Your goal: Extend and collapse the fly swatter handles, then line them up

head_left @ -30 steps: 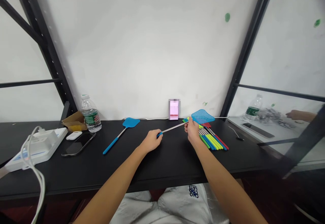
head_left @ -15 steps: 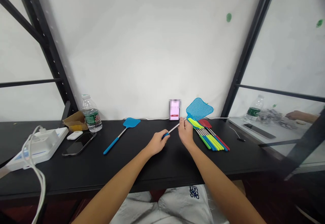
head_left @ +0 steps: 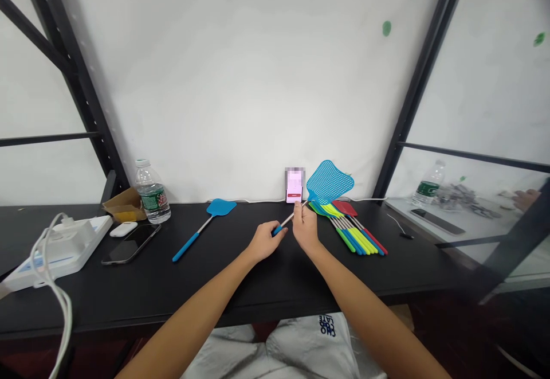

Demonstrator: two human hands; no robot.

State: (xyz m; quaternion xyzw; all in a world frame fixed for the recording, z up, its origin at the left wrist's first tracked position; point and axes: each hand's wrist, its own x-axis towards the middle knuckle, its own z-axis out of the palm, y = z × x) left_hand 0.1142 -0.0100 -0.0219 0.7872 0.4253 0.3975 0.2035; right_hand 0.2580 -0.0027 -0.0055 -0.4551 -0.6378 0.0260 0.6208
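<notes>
Between my hands is a blue fly swatter [head_left: 330,182], tilted up to the right with its perforated head raised. My left hand [head_left: 265,241] is closed around its blue handle. Higher on the metal shaft, close below the head, my right hand [head_left: 305,227] grips it. Behind and to the right of my right hand, a row of fly swatters [head_left: 358,238] with green, blue, yellow and red handles lies on the black table, some heads overlapping. A separate blue fly swatter [head_left: 222,207] lies left of my left hand, handle toward me.
A lit phone [head_left: 294,187] leans against the wall. On the left are a water bottle [head_left: 153,192], a cardboard box [head_left: 124,206], a white case [head_left: 124,229], a dark phone [head_left: 131,244] and a power strip [head_left: 81,247] with cables. Beyond the right post, a person's hand [head_left: 526,198] shows.
My right hand has moved left, closer to my left hand, along with the swatter's head end. The head has risen and turned to face me more. The shaft visible between my hands looks shorter.
</notes>
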